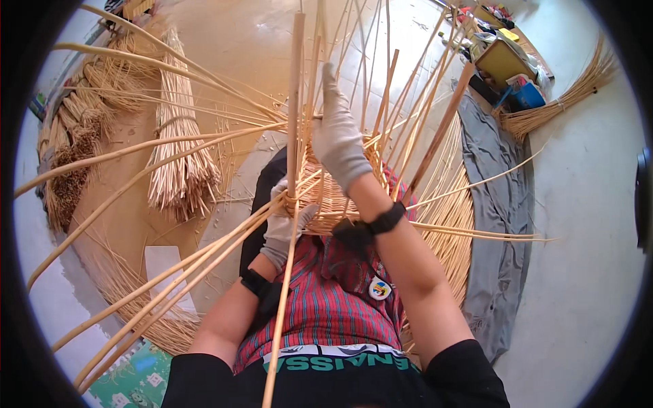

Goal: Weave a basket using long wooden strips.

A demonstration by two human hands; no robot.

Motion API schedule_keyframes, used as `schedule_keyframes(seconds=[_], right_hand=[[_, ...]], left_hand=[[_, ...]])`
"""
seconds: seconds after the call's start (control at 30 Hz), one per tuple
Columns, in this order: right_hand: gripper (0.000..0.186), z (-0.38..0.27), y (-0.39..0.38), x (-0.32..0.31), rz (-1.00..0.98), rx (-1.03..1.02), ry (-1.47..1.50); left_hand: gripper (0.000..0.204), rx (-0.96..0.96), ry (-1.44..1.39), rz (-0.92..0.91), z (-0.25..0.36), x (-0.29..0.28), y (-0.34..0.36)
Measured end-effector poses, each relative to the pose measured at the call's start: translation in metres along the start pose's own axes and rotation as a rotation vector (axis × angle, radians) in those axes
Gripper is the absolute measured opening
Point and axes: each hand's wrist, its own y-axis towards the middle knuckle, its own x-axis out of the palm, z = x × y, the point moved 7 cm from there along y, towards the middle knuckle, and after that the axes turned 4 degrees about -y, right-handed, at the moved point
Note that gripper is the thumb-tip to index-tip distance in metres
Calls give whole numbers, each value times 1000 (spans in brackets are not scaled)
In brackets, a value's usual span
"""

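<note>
We have an unfinished wicker basket [325,200] in front of our striped red apron [320,285], between our two gloved hands. Our left hand [280,228] clasps its near left corner, the thumb lying over the weave and the other fingers partly hidden. Our right hand [338,143] is raised across the far side, its fingers straight and close together, pointing up among the rods; we cannot tell whether it grips one. A thick upright stake [296,102] stands at the left corner, and another stake [445,129] leans outward on the right. Long pale rods [156,163] fan out leftward from the basket. Black bands [388,217] circle both our wrists.

Farther out, a tied bundle of pale canes [180,143] lies on the floor [238,41] at left, near darker bundles [71,160]. To our right, loose canes [449,238] lie beside a crumpled grey cloth [500,224], and a yellowish container [503,62] sits beyond.
</note>
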Motion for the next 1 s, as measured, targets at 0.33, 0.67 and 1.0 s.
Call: schedule_keyframes(seconds=[0.33,0.67,1.0], right_hand=[[23,115,-231,-90,227,630,756],[16,129,-241,-146,479,764,722],[74,100,-63,-49,112,198,656]], left_hand=[[71,-206,-182,36,19,-23,-27],[33,-657,432,-538,22,97,-10],[43,-687,405,-222,10,95,-15]])
